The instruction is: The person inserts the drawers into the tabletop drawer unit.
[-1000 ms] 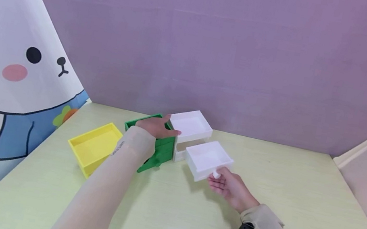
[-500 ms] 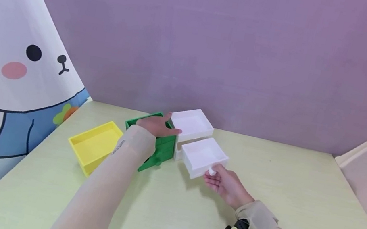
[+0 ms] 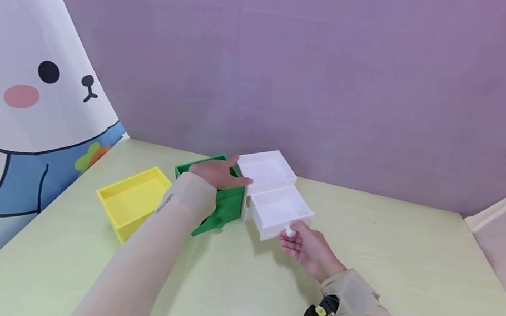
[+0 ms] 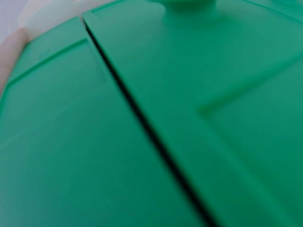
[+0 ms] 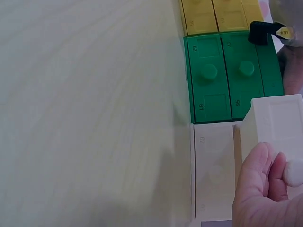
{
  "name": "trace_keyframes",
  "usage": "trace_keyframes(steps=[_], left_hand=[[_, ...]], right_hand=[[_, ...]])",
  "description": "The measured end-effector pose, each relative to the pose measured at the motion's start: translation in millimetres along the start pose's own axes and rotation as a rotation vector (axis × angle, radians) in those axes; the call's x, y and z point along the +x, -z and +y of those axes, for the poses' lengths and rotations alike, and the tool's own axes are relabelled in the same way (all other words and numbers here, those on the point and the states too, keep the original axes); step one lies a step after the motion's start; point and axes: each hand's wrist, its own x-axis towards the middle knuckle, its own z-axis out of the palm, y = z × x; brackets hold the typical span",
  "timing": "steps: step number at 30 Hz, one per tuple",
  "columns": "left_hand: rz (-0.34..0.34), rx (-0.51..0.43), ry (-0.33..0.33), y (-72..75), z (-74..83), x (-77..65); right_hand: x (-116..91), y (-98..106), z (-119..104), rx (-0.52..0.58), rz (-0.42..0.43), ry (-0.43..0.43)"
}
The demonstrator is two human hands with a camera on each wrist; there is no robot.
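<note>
My right hand pinches the round white knob of a shallow white drawer. The drawer's back end meets the front of the white drawer cabinet, at its upper slot. In the right wrist view, the cabinet's lower drawer sits flush beneath that slot. My left hand lies over the top of the green drawer cabinet, fingers spread, thumb reaching to the white cabinet's edge. Its other fingers are hidden. The left wrist view is filled by green drawer fronts.
A yellow drawer cabinet with an open tray top stands left of the green one, partly behind the left forearm. All three cabinets stand on a pale wooden table. A purple backdrop rises behind the table.
My right hand has moved the white drawer leftward and away from me, up against the white cabinet, narrowing the gap between them. The left hand has stayed in place.
</note>
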Motion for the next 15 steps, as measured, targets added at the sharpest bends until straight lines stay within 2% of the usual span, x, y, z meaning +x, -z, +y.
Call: trace_keyframes(steps=[10,15], left_hand=[[0.002,0.010,0.011,-0.8,0.8,1.6],[0.006,0.014,0.011,-0.5,1.3,-2.1]], right_hand=[[3.2,-0.1,3.2,0.010,0.010,-0.011],[4.0,0.0,3.3,0.010,0.004,-0.006]])
